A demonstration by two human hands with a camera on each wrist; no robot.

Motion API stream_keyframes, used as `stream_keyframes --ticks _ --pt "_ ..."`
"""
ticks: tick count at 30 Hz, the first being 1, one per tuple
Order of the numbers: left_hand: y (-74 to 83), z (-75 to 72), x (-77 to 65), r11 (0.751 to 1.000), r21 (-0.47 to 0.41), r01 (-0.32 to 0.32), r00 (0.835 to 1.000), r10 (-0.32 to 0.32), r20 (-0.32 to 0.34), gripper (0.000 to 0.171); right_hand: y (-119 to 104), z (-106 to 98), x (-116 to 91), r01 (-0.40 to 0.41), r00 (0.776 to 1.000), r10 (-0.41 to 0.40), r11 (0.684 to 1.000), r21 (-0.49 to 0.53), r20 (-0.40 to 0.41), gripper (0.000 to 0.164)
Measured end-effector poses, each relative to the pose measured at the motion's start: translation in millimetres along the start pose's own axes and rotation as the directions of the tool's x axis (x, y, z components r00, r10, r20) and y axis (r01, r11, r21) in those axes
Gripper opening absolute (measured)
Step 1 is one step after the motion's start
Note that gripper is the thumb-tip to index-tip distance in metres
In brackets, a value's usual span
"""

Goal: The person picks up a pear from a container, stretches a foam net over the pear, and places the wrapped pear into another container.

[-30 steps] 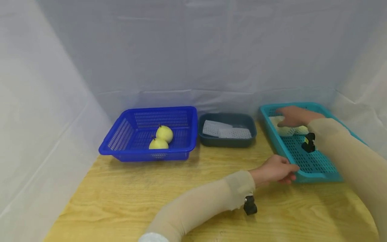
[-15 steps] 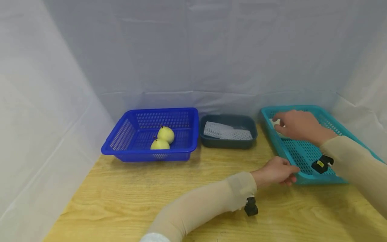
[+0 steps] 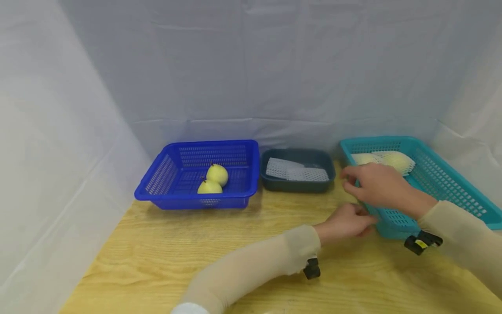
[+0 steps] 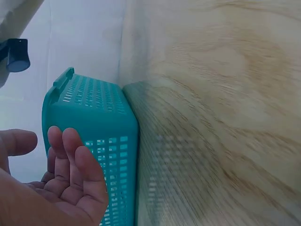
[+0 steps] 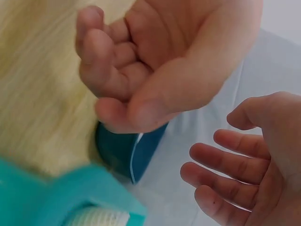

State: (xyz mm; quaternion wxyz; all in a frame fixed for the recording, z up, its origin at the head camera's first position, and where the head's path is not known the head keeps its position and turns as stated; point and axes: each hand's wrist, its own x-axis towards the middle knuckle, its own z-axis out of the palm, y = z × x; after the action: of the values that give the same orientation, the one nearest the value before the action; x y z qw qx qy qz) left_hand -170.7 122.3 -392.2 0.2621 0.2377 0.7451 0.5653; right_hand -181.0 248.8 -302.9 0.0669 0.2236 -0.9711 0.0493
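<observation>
My left hand (image 3: 348, 223) is beside the near left corner of the teal basket (image 3: 460, 187). In the left wrist view its fingers (image 4: 89, 169) are loosely bent, thumb apart, with nothing between them. My right hand (image 3: 382, 185) hovers over the basket's left rim, above the left hand in the head view. Its fingers (image 5: 225, 160) are spread and relaxed in the right wrist view, holding nothing. At the back of the teal basket lie pears in white foam nets (image 3: 397, 162), partly hidden by the right hand.
A blue basket (image 3: 192, 197) at the left holds two bare pears (image 3: 217, 175). Between the baskets stands a dark green bin (image 3: 298, 187) with white foam nets (image 3: 283, 168) in it. White sheeting (image 3: 219, 65) encloses the wooden table (image 3: 164, 253).
My right hand has drawn back from the foam-netted pears toward the basket's left rim, uncovering them. My left hand has let go of the basket's rim and shifted slightly left.
</observation>
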Motion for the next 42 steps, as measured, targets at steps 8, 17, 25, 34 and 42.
stream_keyframes --ticks 8,17,25,34,42 --pt "-9.1 -24.9 -27.3 0.994 0.1 -0.047 0.998 0.044 0.035 0.021 -16.2 14.2 -7.4 0.036 0.999 -0.035 0.996 0.076 -0.014 0.019" --pt "-24.6 -65.9 -73.4 0.99 0.13 -0.046 0.999 0.046 -0.001 0.014 -33.6 25.7 -11.8 0.049 0.998 -0.054 0.987 0.155 0.027 0.018" --pt "-34.7 -104.5 -115.3 0.977 0.208 -0.034 0.998 0.045 -0.046 0.01 -41.6 36.2 -11.2 0.063 0.995 -0.076 0.98 0.188 0.062 0.017" --pt "-42.2 -152.9 -152.1 0.91 0.413 -0.047 0.968 0.143 -0.206 0.015 -46.5 42.4 -11.5 0.088 0.992 -0.105 0.975 0.202 0.073 0.013" --pt "-41.9 -200.7 -182.4 0.842 0.539 0.018 0.857 0.265 -0.443 0.005 -51.8 44.1 -8.6 0.132 0.988 -0.145 0.97 0.204 0.047 0.013"
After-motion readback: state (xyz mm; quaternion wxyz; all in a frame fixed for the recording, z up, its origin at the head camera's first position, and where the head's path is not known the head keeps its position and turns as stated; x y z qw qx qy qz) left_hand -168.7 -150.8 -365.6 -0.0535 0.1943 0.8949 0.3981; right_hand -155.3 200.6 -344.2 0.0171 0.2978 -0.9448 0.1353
